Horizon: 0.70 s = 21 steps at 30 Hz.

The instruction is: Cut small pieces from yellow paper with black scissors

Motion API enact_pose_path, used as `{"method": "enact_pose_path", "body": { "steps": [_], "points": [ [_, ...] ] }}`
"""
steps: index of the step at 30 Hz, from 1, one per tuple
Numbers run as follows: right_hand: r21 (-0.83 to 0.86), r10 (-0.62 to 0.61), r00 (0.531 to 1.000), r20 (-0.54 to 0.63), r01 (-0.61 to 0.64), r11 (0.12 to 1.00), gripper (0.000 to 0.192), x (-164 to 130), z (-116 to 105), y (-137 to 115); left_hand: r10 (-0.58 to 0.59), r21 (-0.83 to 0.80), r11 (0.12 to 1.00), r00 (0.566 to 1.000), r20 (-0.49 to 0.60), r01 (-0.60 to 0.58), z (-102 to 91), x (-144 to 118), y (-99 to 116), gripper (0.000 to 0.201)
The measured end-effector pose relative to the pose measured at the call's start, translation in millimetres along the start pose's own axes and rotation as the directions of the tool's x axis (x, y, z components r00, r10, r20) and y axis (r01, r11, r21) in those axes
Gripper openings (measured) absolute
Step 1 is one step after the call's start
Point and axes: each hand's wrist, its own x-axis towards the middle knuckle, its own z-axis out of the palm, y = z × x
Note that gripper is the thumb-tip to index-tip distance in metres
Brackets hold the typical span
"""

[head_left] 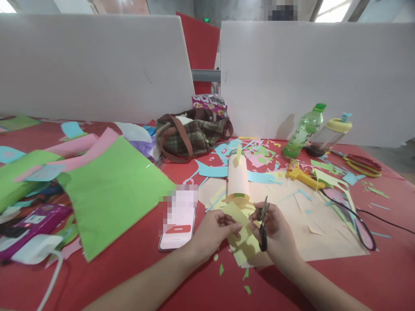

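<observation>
My left hand [212, 231] pinches a small yellow paper piece [238, 216] low in the middle of the view. My right hand [275, 231] grips black-handled scissors [263, 220], blades pointing up beside the paper. Just beyond both hands a bottle wrapped in a peach paper sleeve [238, 179] lies on a large beige sheet [324, 220]. More yellow paper [241, 250] lies under my hands.
A phone [178, 222] lies left of my hand. Green paper sheet [113, 190], pink sheets, plaid bag [191, 134], yellow glue gun [301, 175] with black cord, green bottle [303, 129], clear tumbler [330, 134], red-yellow scissors [361, 164]. Paper scraps litter the red table [382, 276]. White partitions stand behind.
</observation>
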Motion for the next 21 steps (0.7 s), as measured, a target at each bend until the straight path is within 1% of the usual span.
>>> {"method": "enact_pose_path", "body": {
  "steps": [3, 4, 6, 7, 8, 9, 12, 15, 18, 21],
  "points": [
    [0.002, 0.022, 1.0, 0.011, -0.022, 1.0, 0.034, -3, 3, 0, 0.006, -0.073, 0.997, 0.997, -0.079, -0.012, 4.0, -3, -1, 0.012],
    [0.013, 0.035, 0.999, 0.011, -0.036, 0.999, 0.034, -4, 4, 0, -0.001, -0.104, 0.995, 0.996, -0.091, -0.008, 5.4, -4, -2, 0.013],
    [0.042, 0.056, 0.998, 0.009, -0.056, 0.998, 0.033, -5, 6, 1, -0.031, -0.188, 0.982, 0.998, -0.056, 0.02, 8.4, -5, -4, 0.016],
    [0.059, 0.064, 0.998, 0.014, -0.065, 0.996, 0.033, -5, 6, 2, -0.042, -0.24, 0.97, 0.999, -0.002, 0.041, 9.8, -6, -7, 0.019],
    [0.075, 0.074, 0.997, 0.024, -0.075, 0.994, 0.033, -5, 7, 3, -0.062, -0.258, 0.964, 0.998, -0.002, 0.059, 11.3, -6, -9, 0.021],
    [0.09, 0.081, 0.996, 0.034, -0.084, 0.992, 0.033, -4, 7, 3, -0.06, -0.266, 0.963, 0.998, -0.027, 0.051, 12.5, -6, -12, 0.022],
    [0.122, 0.103, 0.993, 0.05, -0.109, 0.986, 0.035, -2, 7, 1, -0.103, -0.274, 0.959, 0.991, -0.088, 0.075, 15.0, -5, -16, 0.024],
    [0.129, 0.154, 0.987, 0.053, -0.159, 0.979, 0.036, -1, 6, -4, -0.138, -0.291, 0.951, 0.984, -0.109, 0.101, 14.9, -4, -16, 0.021],
    [0.134, 0.188, 0.98, 0.064, -0.196, 0.971, 0.034, 0, 5, -7, -0.121, -0.281, 0.956, 0.987, -0.102, 0.089, 13.2, -4, -11, 0.019],
    [0.13, 0.174, 0.983, 0.05, -0.179, 0.975, 0.033, 2, 3, -6, -0.087, -0.227, 0.971, 0.994, -0.06, 0.071, 11.4, -5, -8, 0.018]
  ]
}}
